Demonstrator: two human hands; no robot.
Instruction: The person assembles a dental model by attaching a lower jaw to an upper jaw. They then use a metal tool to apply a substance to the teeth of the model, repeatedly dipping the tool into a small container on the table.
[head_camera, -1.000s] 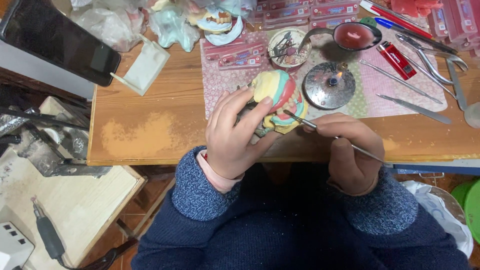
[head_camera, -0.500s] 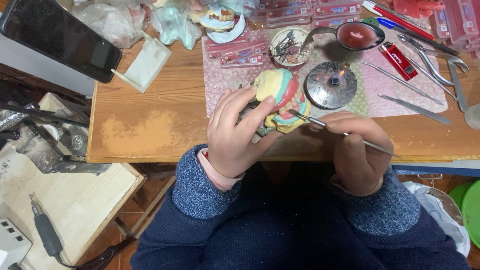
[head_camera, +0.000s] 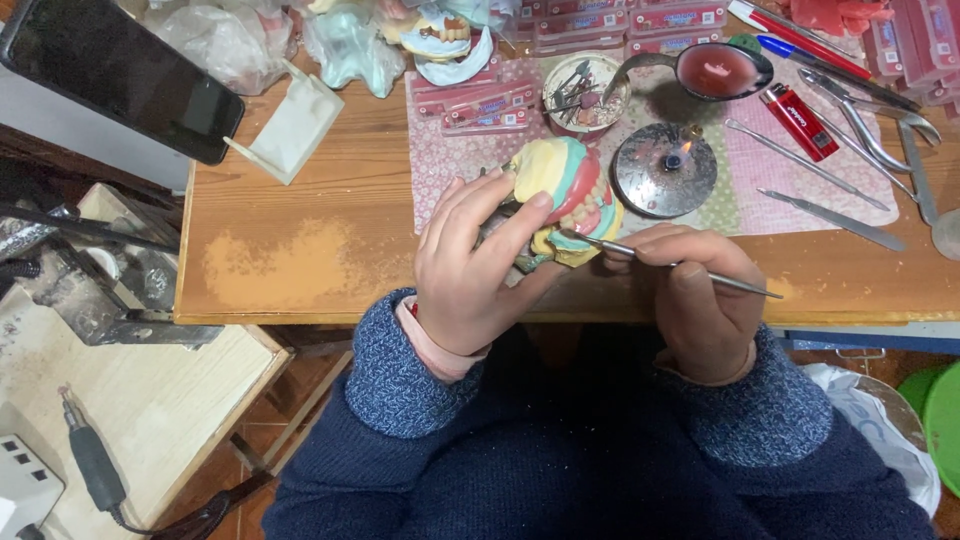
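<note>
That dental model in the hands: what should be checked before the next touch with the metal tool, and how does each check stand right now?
1. Model held firm: ok. The left hand wraps the dental model, fingers on its yellow back.
2. Tool gripped: ok. The right hand pinches the thin metal tool like a pen.
3. Tip on the work: ok, it meets the model's lower pink part; the exact spot cannot be told.
4. Burner lit: ok. A small flame shows on the round metal burner.
5. Flame apart from the hands: ok, it sits behind the right hand.
6. Wax in the spoon: red filling present; molten or set, cannot tell.
</note>
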